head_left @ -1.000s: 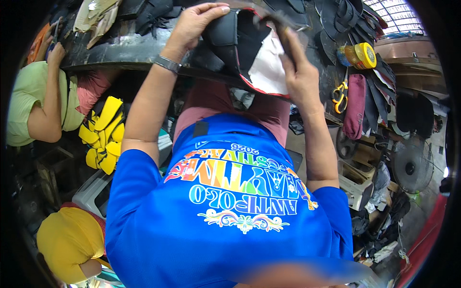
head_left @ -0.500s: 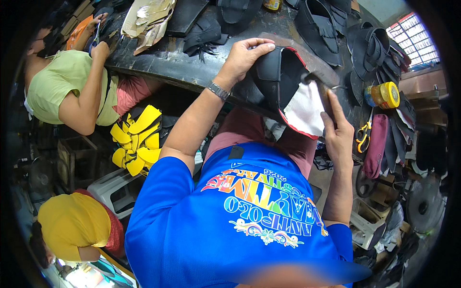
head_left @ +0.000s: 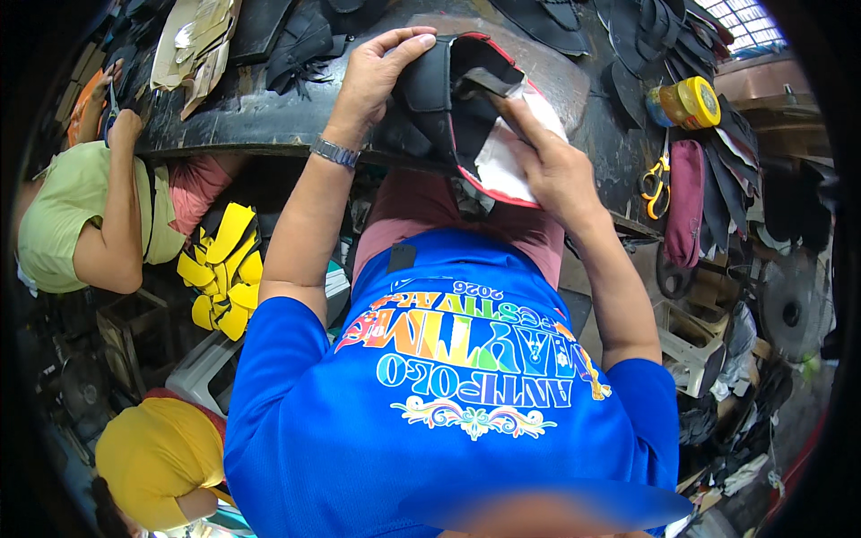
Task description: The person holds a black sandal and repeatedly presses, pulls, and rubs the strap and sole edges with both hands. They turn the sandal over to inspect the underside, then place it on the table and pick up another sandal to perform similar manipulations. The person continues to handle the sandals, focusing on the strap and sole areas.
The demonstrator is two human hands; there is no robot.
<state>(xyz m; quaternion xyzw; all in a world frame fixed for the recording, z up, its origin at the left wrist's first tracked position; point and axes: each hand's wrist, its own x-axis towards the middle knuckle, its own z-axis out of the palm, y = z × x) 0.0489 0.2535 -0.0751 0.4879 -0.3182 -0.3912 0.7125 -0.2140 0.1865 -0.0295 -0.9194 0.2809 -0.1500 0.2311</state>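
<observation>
Black shoe upper (head_left: 426,82), red-edged, near the front edge of the table (head_left: 242,117) (head view): left hand (head_left: 369,79) pinching its rim, right hand (head_left: 563,177) gripping a hammer-like tool (head_left: 489,82) over its interior. Firm bracing and light, even taps should limit creasing.

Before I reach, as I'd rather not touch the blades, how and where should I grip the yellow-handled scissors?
Probably grip the scissors by the loops, from the near left: these point toward you, the blades away toward the jar, and the maroon pouch crowds the right.
</observation>
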